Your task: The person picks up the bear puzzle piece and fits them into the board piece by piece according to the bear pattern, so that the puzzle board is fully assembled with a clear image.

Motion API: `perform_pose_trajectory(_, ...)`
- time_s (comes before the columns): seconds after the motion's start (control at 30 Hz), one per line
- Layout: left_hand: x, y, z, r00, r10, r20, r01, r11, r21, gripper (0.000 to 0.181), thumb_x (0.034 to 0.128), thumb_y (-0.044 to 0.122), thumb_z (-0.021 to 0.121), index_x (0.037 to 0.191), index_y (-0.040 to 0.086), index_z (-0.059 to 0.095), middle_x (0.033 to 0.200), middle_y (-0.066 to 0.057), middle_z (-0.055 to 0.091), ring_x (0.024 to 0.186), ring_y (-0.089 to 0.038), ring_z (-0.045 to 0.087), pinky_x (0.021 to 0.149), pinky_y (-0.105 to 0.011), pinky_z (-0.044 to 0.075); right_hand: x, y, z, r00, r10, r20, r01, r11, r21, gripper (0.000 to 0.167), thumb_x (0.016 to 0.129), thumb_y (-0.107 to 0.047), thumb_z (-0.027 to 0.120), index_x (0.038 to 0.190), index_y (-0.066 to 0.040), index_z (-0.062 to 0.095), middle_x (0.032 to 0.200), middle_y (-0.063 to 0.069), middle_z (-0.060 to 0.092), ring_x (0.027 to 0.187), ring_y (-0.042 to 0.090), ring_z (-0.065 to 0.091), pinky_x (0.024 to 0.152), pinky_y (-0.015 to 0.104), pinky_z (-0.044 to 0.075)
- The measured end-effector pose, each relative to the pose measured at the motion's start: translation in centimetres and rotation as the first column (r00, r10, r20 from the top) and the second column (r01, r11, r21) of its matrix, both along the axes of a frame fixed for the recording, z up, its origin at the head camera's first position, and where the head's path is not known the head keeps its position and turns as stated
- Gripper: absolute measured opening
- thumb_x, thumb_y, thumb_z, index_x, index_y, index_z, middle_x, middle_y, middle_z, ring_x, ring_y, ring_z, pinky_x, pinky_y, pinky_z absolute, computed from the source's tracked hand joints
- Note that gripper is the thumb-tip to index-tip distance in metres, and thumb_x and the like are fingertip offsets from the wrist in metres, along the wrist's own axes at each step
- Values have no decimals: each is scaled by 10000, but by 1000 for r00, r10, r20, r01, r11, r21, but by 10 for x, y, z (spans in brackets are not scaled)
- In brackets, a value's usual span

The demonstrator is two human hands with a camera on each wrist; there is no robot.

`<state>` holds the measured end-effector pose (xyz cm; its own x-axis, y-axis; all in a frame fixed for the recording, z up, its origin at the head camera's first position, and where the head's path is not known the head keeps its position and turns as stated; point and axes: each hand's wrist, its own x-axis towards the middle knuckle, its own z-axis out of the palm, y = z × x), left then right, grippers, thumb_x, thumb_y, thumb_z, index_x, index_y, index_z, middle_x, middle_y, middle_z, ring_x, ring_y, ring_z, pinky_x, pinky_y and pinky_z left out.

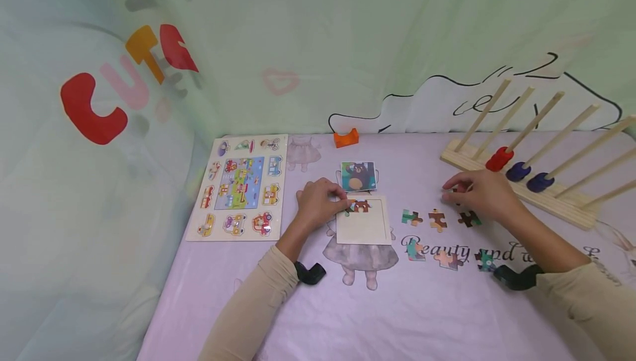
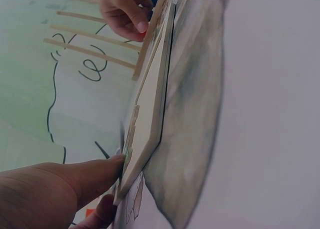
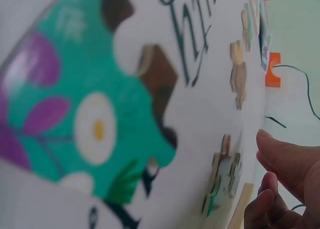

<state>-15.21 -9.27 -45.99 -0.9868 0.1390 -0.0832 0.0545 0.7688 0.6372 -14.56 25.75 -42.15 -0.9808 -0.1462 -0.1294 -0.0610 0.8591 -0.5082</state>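
My left hand [image 1: 319, 202] grips the upper left corner of a square wooden puzzle board [image 1: 362, 231], the thumb on its top near two bear pieces [image 1: 361, 206] lying along the inner edge. In the left wrist view the thumb [image 2: 95, 176] presses the board's edge, with a finger below. My right hand [image 1: 477, 192] pinches a small dark puzzle piece [image 1: 452, 190], mostly hidden by the fingers. Several loose jigsaw pieces [image 1: 437, 220] lie between the board and that hand. A green flowered piece [image 3: 90, 104] is close in the right wrist view.
A bear picture card [image 1: 358, 176] lies above the board, with an orange block [image 1: 346, 138] behind it. To the left is a vehicle peg puzzle [image 1: 242, 226]. A wooden rod stand [image 1: 571, 206] with red and blue rings stands just behind the right hand.
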Motion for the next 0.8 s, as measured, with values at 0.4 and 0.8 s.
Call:
perform_pose_trajectory(0.4,0,0,2,1000,-2,-1,2,1000,-4,121,868,361,811,812,268,756,1016,67,662,998,-210,527,911,-476,302,0,11,-3,1000,-30,8,30,999,28,374,870,-297,808,1139,-46,742,825,74,574,791,260,507,580,317,378)
perform_pose_trajectory(0.8,1,0,2,1000,-4,-10,4,1000,8,134,859,356,819,799,255,756,1012,53,668,995,-225,532,903,-483,300,-2,14,-7,999,-38,27,37,999,34,421,853,-298,834,1164,-39,720,852,91,569,811,275,501,596,336,378)
